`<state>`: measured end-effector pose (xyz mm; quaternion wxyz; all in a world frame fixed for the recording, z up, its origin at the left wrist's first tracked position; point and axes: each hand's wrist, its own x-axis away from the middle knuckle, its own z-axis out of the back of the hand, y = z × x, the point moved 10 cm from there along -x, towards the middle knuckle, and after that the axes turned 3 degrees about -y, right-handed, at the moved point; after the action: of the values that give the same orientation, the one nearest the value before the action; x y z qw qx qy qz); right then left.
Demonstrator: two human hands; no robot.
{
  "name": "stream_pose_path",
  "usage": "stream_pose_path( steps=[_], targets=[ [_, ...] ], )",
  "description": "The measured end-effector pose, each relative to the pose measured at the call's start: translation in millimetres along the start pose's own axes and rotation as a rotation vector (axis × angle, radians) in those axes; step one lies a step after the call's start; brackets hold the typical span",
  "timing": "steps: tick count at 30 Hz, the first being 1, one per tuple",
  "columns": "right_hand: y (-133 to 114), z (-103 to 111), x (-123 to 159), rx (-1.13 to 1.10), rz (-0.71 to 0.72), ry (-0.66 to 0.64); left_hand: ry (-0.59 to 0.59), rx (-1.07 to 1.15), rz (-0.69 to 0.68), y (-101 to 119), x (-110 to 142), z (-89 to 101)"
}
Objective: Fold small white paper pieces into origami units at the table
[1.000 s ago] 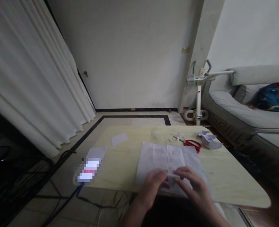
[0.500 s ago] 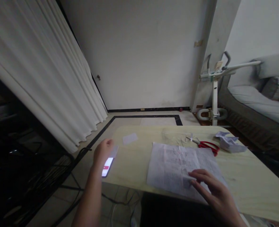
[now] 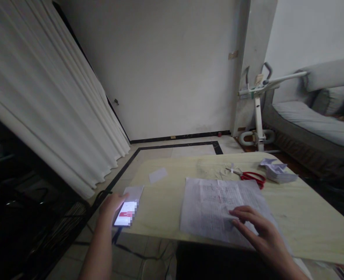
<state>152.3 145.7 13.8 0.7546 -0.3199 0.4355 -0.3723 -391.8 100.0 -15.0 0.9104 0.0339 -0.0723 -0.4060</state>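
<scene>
My left hand (image 3: 113,205) is at the left edge of the table, beside a lit phone (image 3: 125,214). Its thumb lies over the near edge of a white paper slip (image 3: 135,192) just beyond the phone, while the other fingers are hidden. A large, creased printed sheet (image 3: 207,206) lies flat in front of me. Over its right part, my right hand (image 3: 258,227) has thumb and forefinger closed on a small pale slip of paper (image 3: 228,212), blurred at its edges. Farther off lies another white paper slip (image 3: 158,175), out of reach of both hands.
Red-handled scissors (image 3: 252,178) lie behind the sheet, near thin pale scraps (image 3: 218,171). Folded white paper (image 3: 279,172) stands at the table's (image 3: 315,225) right side. Cables (image 3: 139,254) hang below the front edge. Exercise equipment (image 3: 258,112) stands beyond, by a sofa.
My left hand has moved left and toward me, from over the paper slip to the phone's side, uncovering more of both. My right hand stays over the sheet. The view has shifted slightly.
</scene>
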Motion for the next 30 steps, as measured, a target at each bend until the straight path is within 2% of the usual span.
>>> stream_pose_path(
  steps=[5,14,20,24,26,27,30],
  targets=[
    [3.2,-2.8,0.6,0.008,-0.01,-0.004,-0.026,0.086,0.015,-8.6,-1.5,-8.2],
    [6.4,-1.7,1.7,-0.011,-0.024,0.007,0.029,0.28,-0.008,-18.2,-14.1,-14.7],
    [6.6,-0.2,2.5,-0.022,-0.027,0.029,0.091,0.347,-0.015,-25.0,-20.7,-10.4],
    [7.0,-2.7,1.6,-0.022,-0.035,0.002,0.155,0.306,0.003,-27.8,-18.3,4.3],
    [7.3,-4.0,1.6,-0.03,-0.032,-0.003,0.205,0.264,-0.005,-15.9,-18.0,15.3],
    [7.3,-4.7,1.8,-0.036,-0.031,-0.002,0.219,0.249,-0.038,-2.4,-19.1,19.1],
    [7.3,-7.5,3.1,-0.045,-0.031,-0.013,0.169,0.22,-0.251,65.4,-28.4,16.3]
  ],
)
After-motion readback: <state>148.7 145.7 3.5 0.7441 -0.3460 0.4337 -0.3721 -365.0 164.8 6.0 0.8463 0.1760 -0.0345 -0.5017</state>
